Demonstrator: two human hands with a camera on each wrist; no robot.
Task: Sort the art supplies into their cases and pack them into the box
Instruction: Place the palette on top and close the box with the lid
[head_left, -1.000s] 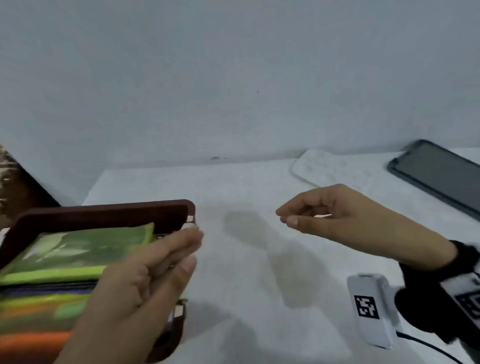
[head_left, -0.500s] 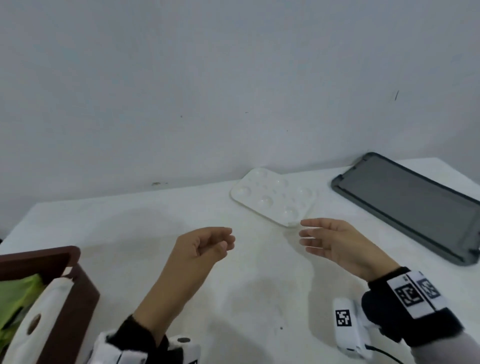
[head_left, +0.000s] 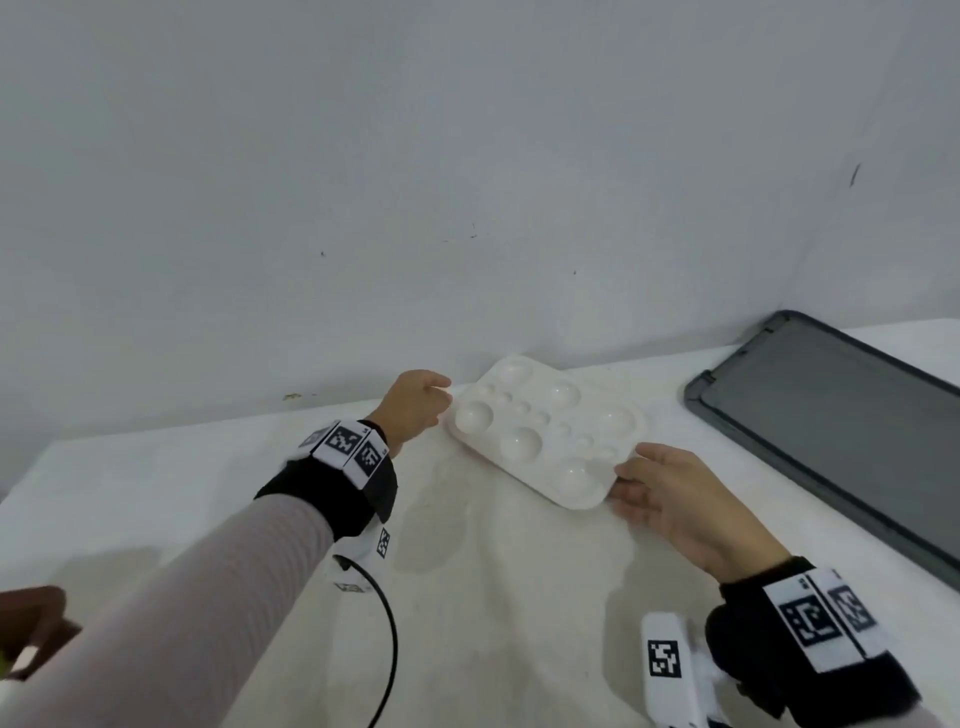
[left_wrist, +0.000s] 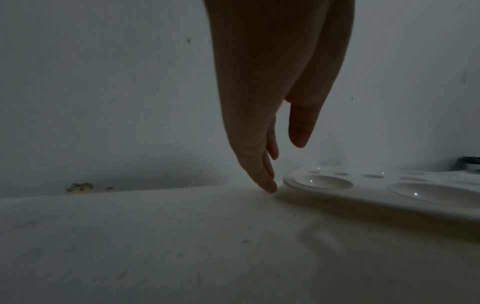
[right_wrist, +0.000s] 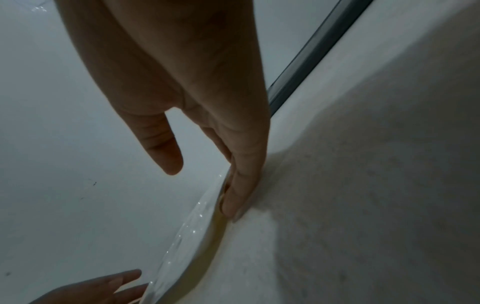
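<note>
A glossy white rectangular plastic paint palette (head_left: 549, 434) with rounded corners is seen lying flat on the desk (head_left: 488, 613), set askew near the back edge; large and small round wells are moulded into its top. To its right, apart from it, a flat dark grey rectangular tablet-like slab (head_left: 836, 426) with a raised rim is laid. The desk is covered by a matt, slightly grainy off-white surface, and a plain pale grey wall (head_left: 467, 171) with a few small marks is met right behind it. A brown corner of a box (head_left: 31, 626) is glimpsed at the lower left edge. The left hand (head_left: 413, 402) is held at the palette's left end, fingers straight and pointing down, the fingertips (left_wrist: 269, 186) just beside the rim and on the desk, nothing grasped. The right hand (head_left: 670, 496) is spread open at the near right corner, fingers (right_wrist: 241, 193) laid straight against the palette's edge, thumb raised clear
</note>
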